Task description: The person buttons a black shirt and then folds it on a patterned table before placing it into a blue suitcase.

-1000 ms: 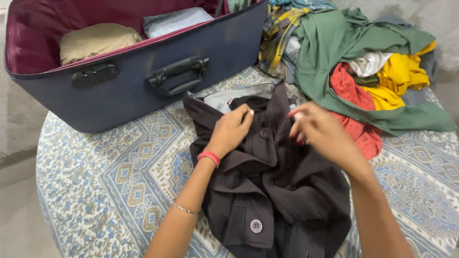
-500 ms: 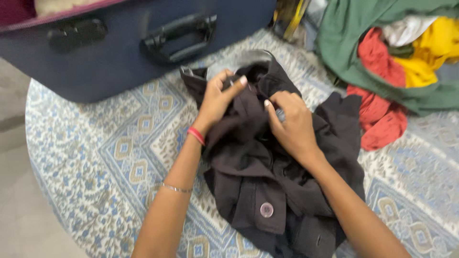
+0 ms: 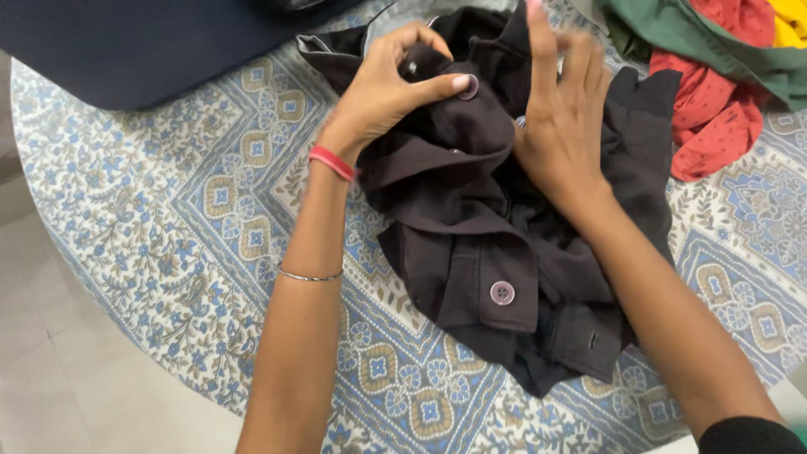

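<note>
Since half a second ago the view has dropped toward the dark shirt (image 3: 496, 210), so the navy suitcase (image 3: 126, 42) now shows only as a corner beyond it, and both hands have slid to the shirt's far end. Left hand (image 3: 387, 88) pinches a fold of cloth by the upper button (image 3: 468, 87), thumb pressed beside it; right hand (image 3: 563, 118) lies on the fabric with fingers straight and slightly spread. Matte and heavy-looking, the shirt sits crumpled on the blue-patterned tablecloth (image 3: 168, 219), its placket open and a second round button (image 3: 502, 292) loose near the near hem, so fastening looks barely begun. Right of the shirt lie red, green and yellow clothes (image 3: 714, 118).
</note>
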